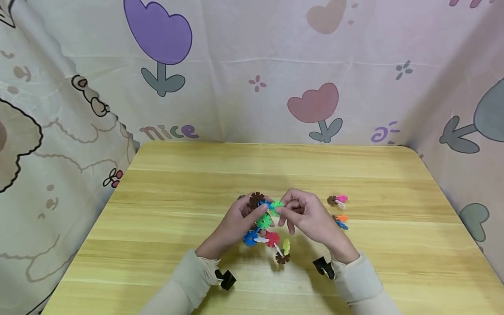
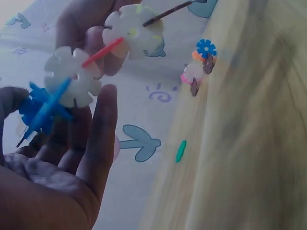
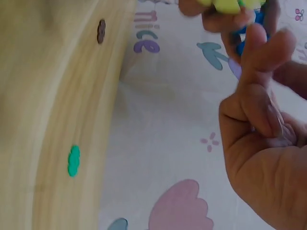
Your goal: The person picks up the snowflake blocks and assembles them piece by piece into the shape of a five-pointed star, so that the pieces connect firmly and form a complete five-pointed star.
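Note:
My left hand (image 1: 235, 224) grips a linked cluster of notched plastic snowflake discs near the table's middle. A brown disc (image 1: 257, 200) and a green disc (image 1: 264, 221) sit by its thumb. Below hang a blue disc (image 1: 250, 238), a red disc (image 1: 272, 239), a yellow disc (image 1: 286, 246) and another brown disc (image 1: 282, 257), with white ones between. With thumb and fingers, my right hand (image 1: 313, 215) pinches a light green disc (image 1: 277, 204) at the cluster's right side. In the left wrist view, crossed blue discs (image 2: 41, 112) lie against the left fingers.
Two small joined groups rest on the wooden table (image 1: 177, 183) to the right: one brown, pink and white (image 1: 333, 201), one orange and blue (image 1: 342, 218). A loose green disc (image 3: 73, 160) and a brown one (image 3: 100, 31) lie beyond the hands. A patterned curtain (image 1: 236, 105) hangs behind.

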The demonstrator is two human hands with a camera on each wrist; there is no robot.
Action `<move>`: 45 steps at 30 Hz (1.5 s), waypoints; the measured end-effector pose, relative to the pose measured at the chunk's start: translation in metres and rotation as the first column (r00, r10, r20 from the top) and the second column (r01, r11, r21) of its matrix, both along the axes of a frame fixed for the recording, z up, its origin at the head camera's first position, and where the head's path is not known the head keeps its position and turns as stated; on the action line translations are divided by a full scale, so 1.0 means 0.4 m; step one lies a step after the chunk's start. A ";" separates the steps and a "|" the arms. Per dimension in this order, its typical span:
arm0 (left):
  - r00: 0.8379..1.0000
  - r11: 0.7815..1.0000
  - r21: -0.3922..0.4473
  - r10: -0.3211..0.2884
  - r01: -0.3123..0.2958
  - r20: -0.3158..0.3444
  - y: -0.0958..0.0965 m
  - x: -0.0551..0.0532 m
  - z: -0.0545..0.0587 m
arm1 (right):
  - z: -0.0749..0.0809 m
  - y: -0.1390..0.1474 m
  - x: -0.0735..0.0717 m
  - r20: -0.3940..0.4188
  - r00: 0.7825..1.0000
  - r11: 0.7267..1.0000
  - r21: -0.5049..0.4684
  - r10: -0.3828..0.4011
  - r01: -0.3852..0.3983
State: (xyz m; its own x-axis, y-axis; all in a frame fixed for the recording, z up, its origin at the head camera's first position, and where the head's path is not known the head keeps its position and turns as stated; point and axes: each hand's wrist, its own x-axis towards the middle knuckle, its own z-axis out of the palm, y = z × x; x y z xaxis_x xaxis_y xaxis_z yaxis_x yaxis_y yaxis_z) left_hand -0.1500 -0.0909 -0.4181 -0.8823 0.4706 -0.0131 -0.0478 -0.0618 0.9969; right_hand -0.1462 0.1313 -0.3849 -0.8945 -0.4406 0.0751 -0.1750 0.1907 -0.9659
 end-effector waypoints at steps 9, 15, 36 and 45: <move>0.996 0.994 0.057 -0.091 0.090 0.014 -0.025 0.000 -0.002 | 0.000 -0.001 -0.002 -0.025 0.998 0.998 0.031 0.059 -0.059; 0.990 0.991 0.048 -0.117 0.121 -0.074 -0.018 0.001 -0.011 | -0.008 -0.014 0.001 -0.087 0.993 0.997 0.045 0.074 -0.070; 0.994 0.994 0.005 -0.113 0.113 -0.009 -0.033 0.000 0.009 | -0.037 0.292 -0.006 -0.203 0.978 0.655 0.733 -0.049 0.185; 0.993 0.994 -0.030 -0.104 0.103 -0.048 -0.028 -0.002 0.013 | -0.084 0.255 -0.003 -0.286 0.958 0.534 0.809 -0.010 0.247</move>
